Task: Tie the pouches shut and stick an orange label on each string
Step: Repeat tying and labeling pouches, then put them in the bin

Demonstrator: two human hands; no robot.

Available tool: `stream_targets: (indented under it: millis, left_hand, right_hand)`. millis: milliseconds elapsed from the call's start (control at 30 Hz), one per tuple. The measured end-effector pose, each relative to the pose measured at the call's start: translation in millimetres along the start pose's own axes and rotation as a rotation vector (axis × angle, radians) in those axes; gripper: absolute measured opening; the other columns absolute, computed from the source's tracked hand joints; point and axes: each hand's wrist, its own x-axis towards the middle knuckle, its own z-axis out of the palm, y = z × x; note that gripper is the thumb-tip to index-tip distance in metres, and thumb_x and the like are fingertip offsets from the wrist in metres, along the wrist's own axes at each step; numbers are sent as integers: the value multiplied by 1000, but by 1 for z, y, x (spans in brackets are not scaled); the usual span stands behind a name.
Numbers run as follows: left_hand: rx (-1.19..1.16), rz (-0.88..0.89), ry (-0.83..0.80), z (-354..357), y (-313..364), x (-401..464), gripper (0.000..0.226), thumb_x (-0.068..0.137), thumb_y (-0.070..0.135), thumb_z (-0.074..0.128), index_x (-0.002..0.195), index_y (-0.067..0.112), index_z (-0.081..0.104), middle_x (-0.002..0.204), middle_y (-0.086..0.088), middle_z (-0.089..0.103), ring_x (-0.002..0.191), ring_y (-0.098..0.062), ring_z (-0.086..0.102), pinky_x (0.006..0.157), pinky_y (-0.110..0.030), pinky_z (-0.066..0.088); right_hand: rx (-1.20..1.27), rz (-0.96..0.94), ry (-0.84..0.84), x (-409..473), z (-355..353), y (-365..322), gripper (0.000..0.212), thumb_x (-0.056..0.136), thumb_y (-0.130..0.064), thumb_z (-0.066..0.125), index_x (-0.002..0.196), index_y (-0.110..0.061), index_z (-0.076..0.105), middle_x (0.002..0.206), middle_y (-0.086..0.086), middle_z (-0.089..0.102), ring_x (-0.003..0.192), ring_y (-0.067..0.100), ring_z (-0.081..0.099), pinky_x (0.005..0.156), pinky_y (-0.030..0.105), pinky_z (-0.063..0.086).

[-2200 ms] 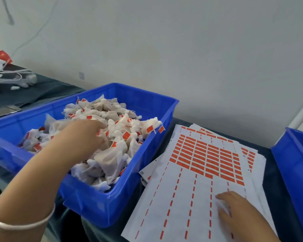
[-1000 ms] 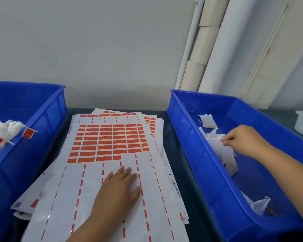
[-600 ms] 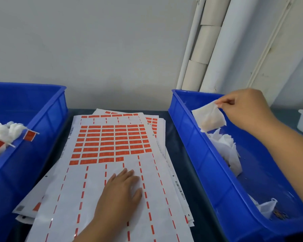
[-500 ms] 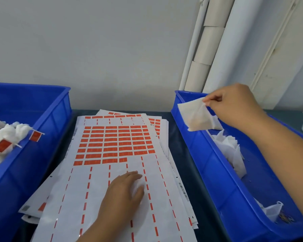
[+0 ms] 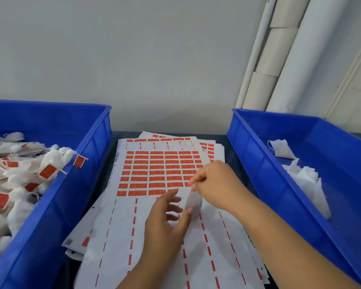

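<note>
Over the label sheet's (image 5: pixel 154 170) middle, the right hand (image 5: pixel 215 184) pinches a white pouch's (image 5: pixel 193 202) top while the left hand (image 5: pixel 167 222), fingers loosely spread, touches it; tying seems about to begin, calling for its string.

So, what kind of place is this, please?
Probably a small packing workshop: a left blue bin heaped with tied, labelled pouches, stacked label sheets, and a right blue bin holding untied pouches.
</note>
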Motion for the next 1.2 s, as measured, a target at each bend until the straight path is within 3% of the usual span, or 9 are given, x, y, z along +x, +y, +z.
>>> stream_targets:
  millis: [133, 267, 367, 533, 633, 800, 933, 1033, 1200]
  left_hand:
    - [12, 23, 4, -1, -1, 2, 37, 77, 28, 71, 102, 47, 50, 86, 34, 52, 75, 2, 58, 54, 0, 41]
    - [11, 78, -12, -6, -6, 2, 20, 80, 23, 67, 90, 41, 67, 65, 36, 57, 78, 11, 58, 59, 1, 42]
    - [-33, 75, 4, -8, -8, 1, 16, 82, 25, 64, 90, 38, 69, 67, 36, 60, 82, 15, 57, 59, 3, 40]
    - [69, 123, 88, -9, -6, 2, 16, 78, 36, 57, 90, 36, 68, 70, 38, 54, 81, 17, 56, 56, 3, 38]
    - [125, 99, 188, -11, -5, 6, 26, 70, 45, 50, 88, 36, 67, 69, 39, 50, 69, 13, 56, 56, 0, 34]
    - [111, 41, 311, -12, -9, 11, 20, 69, 46, 50, 85, 41, 60, 70, 40, 51, 68, 11, 55, 62, 0, 32]
    - [116, 17, 421, -18, -10, 15, 19, 68, 46, 51, 85, 41, 60, 71, 42, 48, 66, 14, 54, 65, 1, 32]
    - [111, 15, 474, -23, -9, 19, 24, 68, 45, 51, 88, 39, 63, 75, 43, 47, 67, 17, 53, 69, -3, 35]
    - [180, 97, 483, -32, -11, 22, 24, 71, 44, 53, 91, 37, 63, 79, 45, 46, 75, 30, 49, 64, 4, 31]
  right_hand:
    - [-8, -12, -73, -10, 17, 8, 22, 94, -21, 59, 113, -22, 71, 123, -3, 64, 108, 15, 60, 93, 21, 44]
    - [71, -84, -41, -12, 21, 16, 19, 93, -21, 61, 106, -23, 74, 117, -7, 67, 90, 4, 56, 72, 4, 37]
    - [92, -129, -32, -11, 23, 23, 18, 92, -25, 61, 105, -25, 74, 115, -11, 67, 86, 1, 55, 68, 1, 34]
    - [-45, -272, -17, -5, 26, 31, 22, 90, -38, 62, 110, -33, 68, 112, -20, 53, 105, 1, 51, 76, 2, 30]
    - [-30, -282, 7, 2, 24, 38, 13, 84, -45, 66, 94, -40, 59, 103, -27, 38, 105, -4, 41, 77, 3, 30]
    - [27, -349, 156, 4, 47, 56, 16, 83, -46, 67, 79, -46, 51, 106, -48, 21, 111, -19, 24, 96, 11, 23]
    - [130, -430, 304, 4, 53, 67, 18, 77, -37, 71, 78, -44, 54, 105, -36, 41, 110, -5, 41, 97, 22, 33]
    - [179, -464, 337, 5, 49, 67, 6, 76, -36, 65, 79, -39, 60, 98, -32, 50, 102, -2, 50, 92, 16, 33]
    - [330, -281, 28, 1, 53, 63, 21, 86, -30, 66, 67, -39, 63, 81, -30, 62, 94, -13, 52, 68, 2, 40]
